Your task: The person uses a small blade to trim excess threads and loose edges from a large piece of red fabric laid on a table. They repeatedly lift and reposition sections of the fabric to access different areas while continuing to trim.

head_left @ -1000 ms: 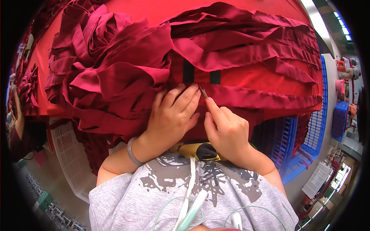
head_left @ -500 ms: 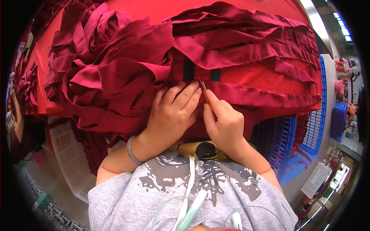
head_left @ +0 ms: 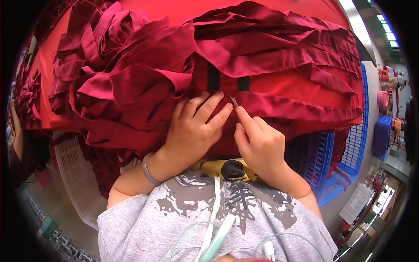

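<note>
Head view: one left hand [head_left: 196,124], palm down, fingers spread and slightly bent, pressed on crimson fabric, with a pale grey band [head_left: 149,170] round the wrist; one right hand [head_left: 262,144], thumb and forefinger closed on a small pointed metal tool [head_left: 233,99], its tip directed away from the person, just beside the left fingertips. The hands lay near each other, apart. Whether the tip touched cloth could not be made out. One long crimson strip [head_left: 301,108], running from the fingertips toward the table's right edge; further strips [head_left: 279,41], layered lengthwise beyond it. One large rumpled crimson heap [head_left: 131,83], left of and beyond the left hand. One table covering [head_left: 161,11], bright red, underneath, with two dark bands [head_left: 213,78] showing just beyond the fingertips. One white perforated basket [head_left: 74,170], below the table's left side, beside hanging crimson cloth; one blue slatted crate [head_left: 355,144], at right. One grey printed shirt [head_left: 174,236], the wearer's. One co-worker's forearm [head_left: 17,135], far left.
</note>
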The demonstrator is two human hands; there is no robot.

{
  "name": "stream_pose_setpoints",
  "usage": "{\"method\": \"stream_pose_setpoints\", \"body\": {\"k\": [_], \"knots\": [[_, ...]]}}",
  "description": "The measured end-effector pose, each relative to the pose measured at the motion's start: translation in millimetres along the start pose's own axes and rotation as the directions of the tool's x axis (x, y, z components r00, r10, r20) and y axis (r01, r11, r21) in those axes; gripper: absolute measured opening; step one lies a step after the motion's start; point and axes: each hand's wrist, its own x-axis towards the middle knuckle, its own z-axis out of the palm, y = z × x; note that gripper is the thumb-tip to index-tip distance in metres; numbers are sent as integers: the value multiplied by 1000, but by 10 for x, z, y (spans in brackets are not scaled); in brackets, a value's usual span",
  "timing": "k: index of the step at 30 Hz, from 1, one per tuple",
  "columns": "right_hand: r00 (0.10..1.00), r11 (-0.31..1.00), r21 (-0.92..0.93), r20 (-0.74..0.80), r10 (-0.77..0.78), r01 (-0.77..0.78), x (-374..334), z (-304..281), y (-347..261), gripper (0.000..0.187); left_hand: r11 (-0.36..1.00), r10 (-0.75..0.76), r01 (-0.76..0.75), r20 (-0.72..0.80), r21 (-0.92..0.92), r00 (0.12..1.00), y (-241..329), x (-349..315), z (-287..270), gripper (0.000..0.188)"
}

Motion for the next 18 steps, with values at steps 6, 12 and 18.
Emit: {"method": "stream_pose_setpoints", "body": {"k": [6, 12, 18], "knots": [[970, 985, 170, -236, 62, -22, 44, 65, 93, 33, 1000, 0, 0, 10, 0, 1000, 8, 6, -8, 51], [1000, 1000, 4, -8, 15, -15, 0, -42, 22, 34, 1000, -8, 8, -6, 24, 1000, 20, 6, 4, 49], [980, 991, 127, -188, 62, -39, 71, 16, 105, 33, 1000, -3, 3, 9, 9, 1000, 19, 11, -5, 51]]}}
